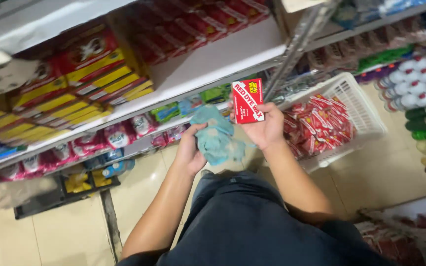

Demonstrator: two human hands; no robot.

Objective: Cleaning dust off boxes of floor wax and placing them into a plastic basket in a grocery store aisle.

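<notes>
My right hand [267,129] holds up a small red box with a white-edged label [247,100], front facing me. My left hand [189,150] grips a crumpled light-blue cloth [216,138] just left of and below the box, the cloth close against it. Both forearms reach forward over my dark trousers [242,221]. Beyond the hands stands a shelf unit [213,61] with a bare white stretch of board right behind the box.
A white plastic basket [366,111] full of red boxes sits on the floor to the right. Red and yellow cartons [82,74] fill the shelf at left, small packets [119,135] the lower shelf. Bottles [420,93] line the far right. Tan floor tiles lie below.
</notes>
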